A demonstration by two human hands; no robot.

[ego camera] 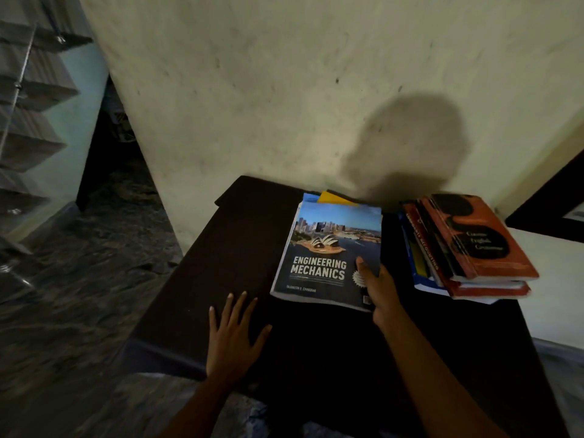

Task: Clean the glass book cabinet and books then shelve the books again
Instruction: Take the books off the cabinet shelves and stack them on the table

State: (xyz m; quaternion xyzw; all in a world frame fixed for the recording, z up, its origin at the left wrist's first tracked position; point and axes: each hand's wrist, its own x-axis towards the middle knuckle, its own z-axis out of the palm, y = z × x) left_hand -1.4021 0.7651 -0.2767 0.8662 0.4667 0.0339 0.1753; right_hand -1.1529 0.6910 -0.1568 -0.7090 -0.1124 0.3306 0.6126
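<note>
At the far left edge of the view stands the glass book cabinet (pixel 28 121), its dark shelves stepping down behind a clear pane, with a dark stone floor (pixel 79 311) spreading from its foot towards the middle. A stained, pale wall (pixel 252 90) fills the background, and a dark counter (pixel 234 241) is pushed up against it. Near the counter's front left corner the left hand (pixel 234 339) rests palm down on the bare top, fingers straight and spread, its grip wide and holding nothing. Just to the right, past the middle of the counter and towards its back edge, lies the Engineering Mechanics textbook (pixel 328 248), face up, its cover showing a harbour city. It sits on other books: a blue cover (pixel 308 197) and a yellow cover (pixel 335 198) peek out beyond its far edge. The right hand (pixel 379 295) holds this textbook by its near right corner, thumb (pixel 361 268) pressed on the cover and the fingers tucked under the edge, so the grip is closed on the book. Above it a rounded shadow (pixel 407 147) falls on the wall. At the counter's back right corner rests a fanned stack of books (pixel 458 263), slightly apart from the textbook; the top one is orange-red with black shapes and blurred lettering, and a blue one lies at the bottom. The stack's near edge juts over the counter's right side, beyond which a white surface (pixel 553 295) shows.
</note>
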